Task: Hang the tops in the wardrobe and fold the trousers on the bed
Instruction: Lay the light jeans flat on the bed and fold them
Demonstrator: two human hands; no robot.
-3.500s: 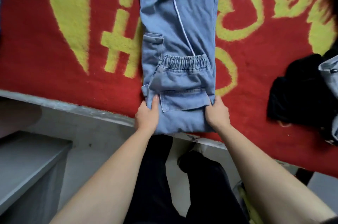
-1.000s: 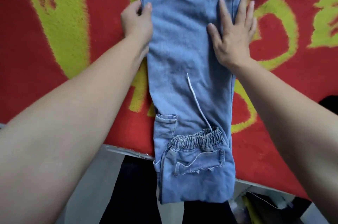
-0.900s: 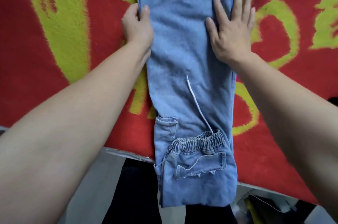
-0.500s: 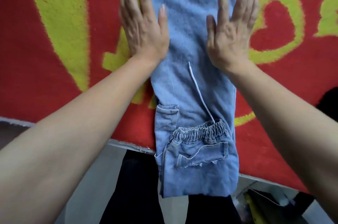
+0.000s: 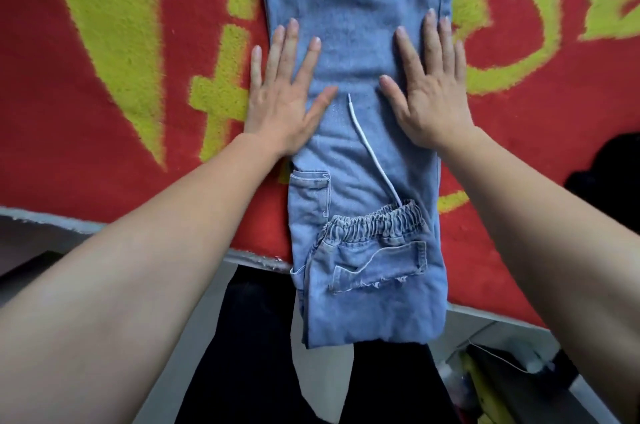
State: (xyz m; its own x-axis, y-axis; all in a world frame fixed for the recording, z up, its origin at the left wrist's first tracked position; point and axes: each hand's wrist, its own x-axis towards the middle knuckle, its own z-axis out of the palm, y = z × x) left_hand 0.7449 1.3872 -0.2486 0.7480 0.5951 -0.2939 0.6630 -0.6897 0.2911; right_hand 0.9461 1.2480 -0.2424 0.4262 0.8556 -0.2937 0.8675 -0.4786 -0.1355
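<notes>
Light blue denim trousers [image 5: 356, 8] lie lengthwise on the bed, legs running away from me. Their waist end is folded over near the bed's front edge, showing the elastic waistband [image 5: 375, 221] and a flap pocket; that end overhangs the edge. A white drawstring [image 5: 370, 150] trails up the cloth. My left hand [image 5: 284, 94] lies flat with fingers spread on the left side of the trousers, partly on the cover. My right hand [image 5: 429, 87] lies flat on their right side. Neither hand grips anything.
The bed cover [image 5: 104, 77] is red with large yellow-green shapes. A dark garment [image 5: 613, 164] lies at the right edge. Below the bed's front edge [image 5: 52, 221] I see grey floor, my black-trousered legs and some clutter at the lower right.
Both flat hands have slid along the trousers toward me, from higher up the legs to just above the drawstring's tip. The trousers have stayed in place.
</notes>
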